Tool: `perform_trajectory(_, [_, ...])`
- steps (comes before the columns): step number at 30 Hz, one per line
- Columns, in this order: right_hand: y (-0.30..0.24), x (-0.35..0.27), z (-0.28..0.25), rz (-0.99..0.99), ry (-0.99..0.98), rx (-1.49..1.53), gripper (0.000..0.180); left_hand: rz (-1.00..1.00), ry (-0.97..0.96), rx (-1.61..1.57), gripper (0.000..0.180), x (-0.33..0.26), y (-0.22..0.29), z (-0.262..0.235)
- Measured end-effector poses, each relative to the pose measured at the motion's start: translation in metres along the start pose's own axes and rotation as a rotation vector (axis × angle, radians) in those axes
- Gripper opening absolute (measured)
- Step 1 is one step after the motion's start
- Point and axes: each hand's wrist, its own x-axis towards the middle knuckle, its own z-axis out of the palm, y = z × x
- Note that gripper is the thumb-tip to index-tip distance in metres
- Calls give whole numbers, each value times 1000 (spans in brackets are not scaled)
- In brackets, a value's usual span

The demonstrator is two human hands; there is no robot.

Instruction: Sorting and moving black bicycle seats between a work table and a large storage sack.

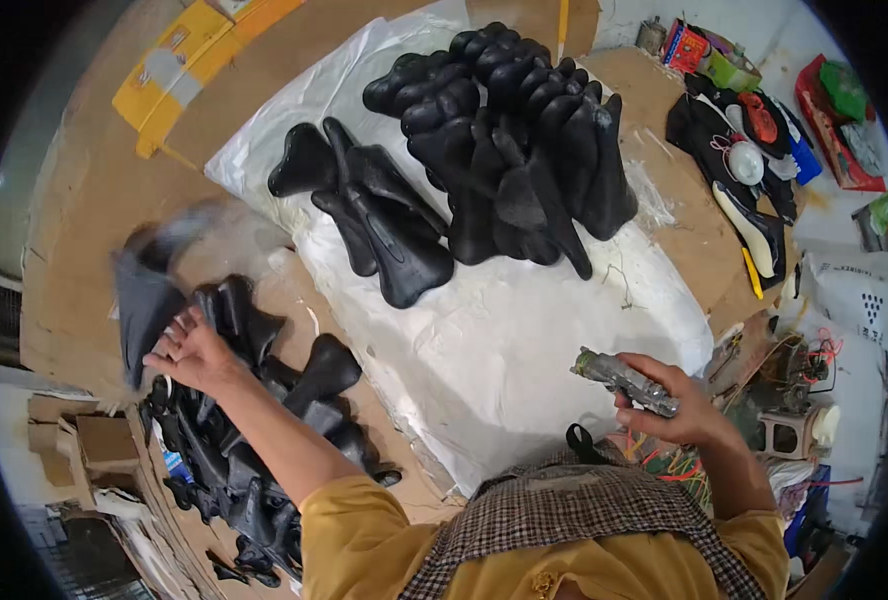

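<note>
My left hand [192, 350] reaches out to the left with its fingers spread, just beside a blurred black saddle [147, 290] that hovers over the cardboard; whether the fingers still touch it is unclear. Below that hand lies a heap of black bicycle saddles [254, 430]. My right hand [679, 400] is closed around a grey metal hand tool [624, 378] whose nose points left. A larger pile of black saddles [504, 150] rests on a white plastic sheet [524, 320] ahead of me.
Cardboard [94, 200] covers the bench on the left. A yellow box [179, 65] lies at the far left. On the right are black saddle parts [739, 170], a white and yellow saddle [754, 235], coloured packets [839, 110] and tangled wires [799, 365]. Cardboard boxes [104, 440] sit lower left.
</note>
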Motion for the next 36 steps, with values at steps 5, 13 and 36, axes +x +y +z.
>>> perform_trajectory(5, [11, 26, -8, -24, -92, 17, 56, -377, -184, 689, 42, 58, -130, -23])
perform_trajectory(13, [-24, 50, -25, -19, -36, 25, 56, -385, -535, 1953, 41, 63, -314, -37])
perform_trajectory(36, [-68, -17, 10, -442, 129, 144, 64, -644, -220, 659, 15, -50, -105, -64])
